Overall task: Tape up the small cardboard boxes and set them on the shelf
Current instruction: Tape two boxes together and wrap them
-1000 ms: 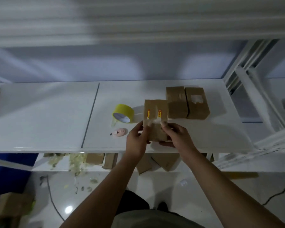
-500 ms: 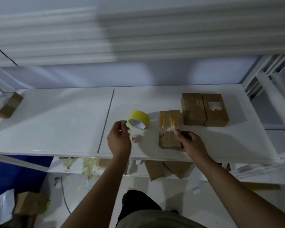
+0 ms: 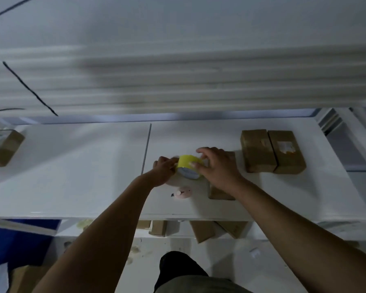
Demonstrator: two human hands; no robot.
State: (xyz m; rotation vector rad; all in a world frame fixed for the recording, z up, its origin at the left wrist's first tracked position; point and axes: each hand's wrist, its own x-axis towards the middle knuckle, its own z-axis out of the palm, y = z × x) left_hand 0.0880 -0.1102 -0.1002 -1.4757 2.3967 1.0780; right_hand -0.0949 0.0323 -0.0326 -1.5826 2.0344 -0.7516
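A yellow tape roll [image 3: 188, 166] stands on the white shelf [image 3: 72, 170], held between both hands. My left hand [image 3: 164, 171] grips its left side and my right hand [image 3: 217, 168] curls over its top and right side. Under my right hand and wrist lies a small cardboard box [image 3: 220, 192], mostly hidden. Two more small brown boxes [image 3: 257, 151] [image 3: 286, 153] sit side by side to the right, the right one with a white label.
A small pink cutter [image 3: 183, 192] lies just in front of the tape roll. Another box [image 3: 5, 148] sits at the shelf's far left. Several boxes [image 3: 203, 230] lie on the lower shelf. A white upper shelf hangs overhead; a shelf post stands at the right.
My right hand left the box in front of me and both hands moved onto the tape roll. The view tilted up and shifted, blurring the upper shelf.
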